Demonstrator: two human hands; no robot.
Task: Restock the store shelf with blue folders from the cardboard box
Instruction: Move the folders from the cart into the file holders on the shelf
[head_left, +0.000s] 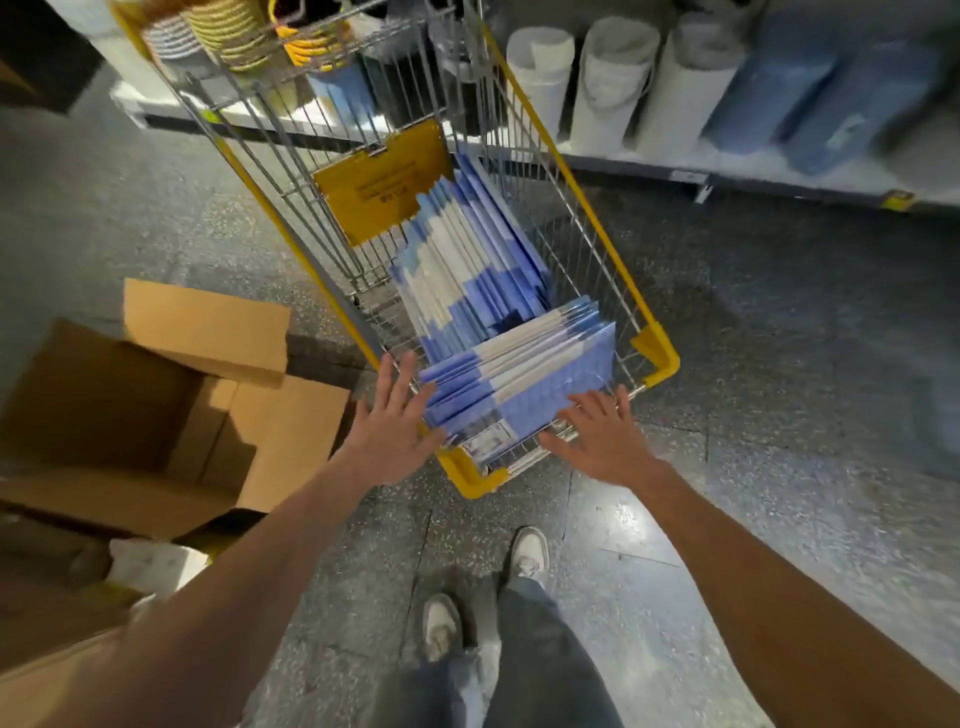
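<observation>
Blue-and-white wrapped folders (519, 384) in wire cart (657, 351) (left hand (395, 421), right hand (597, 436): fingers (407, 371) spread).

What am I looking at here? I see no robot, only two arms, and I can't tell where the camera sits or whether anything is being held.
There is no machine here: a person works with bare hands. The single picture comes from a camera worn on the head, looking forward and down, so you see the person's own arms, legs and shoes. Both hands are open with straight fingers. The left hand is beside a stack of blue folders, and the right hand has its fingertips on the stack. The stack lies in a wire cart with yellow trim. An open cardboard box stands on the floor to the left, and the store shelf runs behind. Nothing is gripped.
</observation>
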